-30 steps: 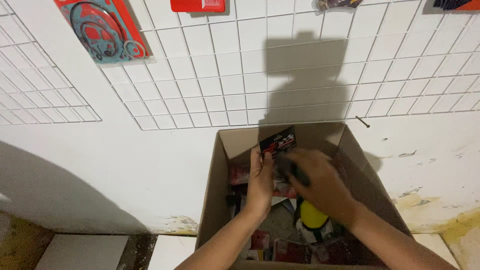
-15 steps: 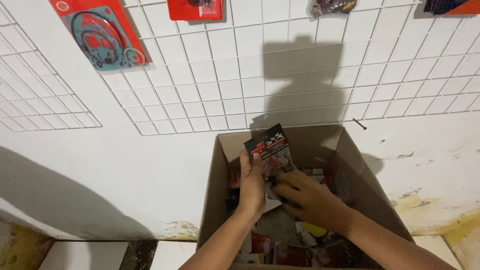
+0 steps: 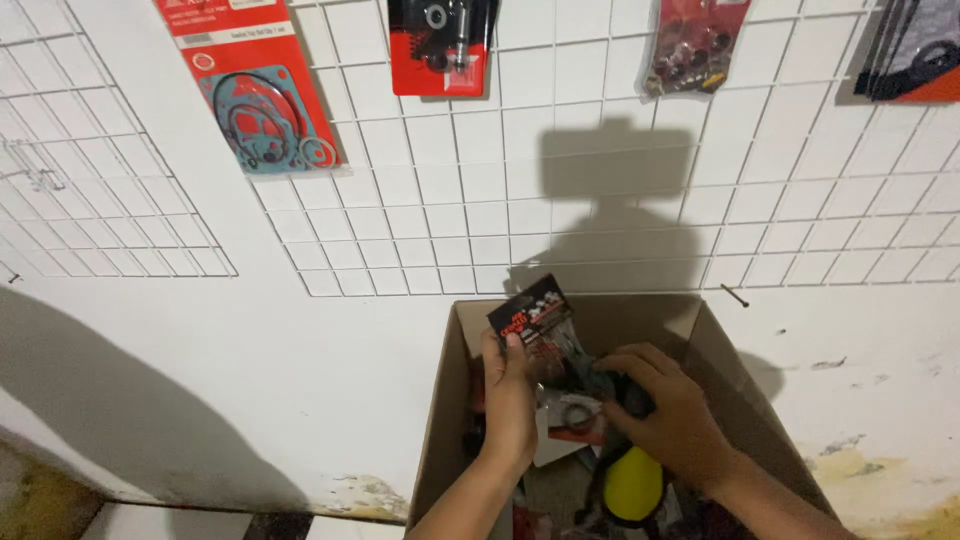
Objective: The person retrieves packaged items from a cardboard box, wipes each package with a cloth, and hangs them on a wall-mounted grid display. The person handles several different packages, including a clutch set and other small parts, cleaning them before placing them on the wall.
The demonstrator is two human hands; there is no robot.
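We face a white plastered wall (image 3: 200,360) with a white wire grid panel (image 3: 560,200) fixed across its upper part, and a second grid panel (image 3: 90,190) off to the left. Packaged goods hang from the main grid: a red card with a blue gasket sheet (image 3: 255,85), a smaller red blister pack (image 3: 440,45), a clear bag of dark small parts (image 3: 695,45), and a dark pack (image 3: 915,50) at the far right. A hard light from behind us throws a sharp shadow (image 3: 615,200) onto the grid. Low down, the paint is stained and flaking, yellowish at the right (image 3: 880,490). At the bottom left we see pale floor tiles (image 3: 150,522).
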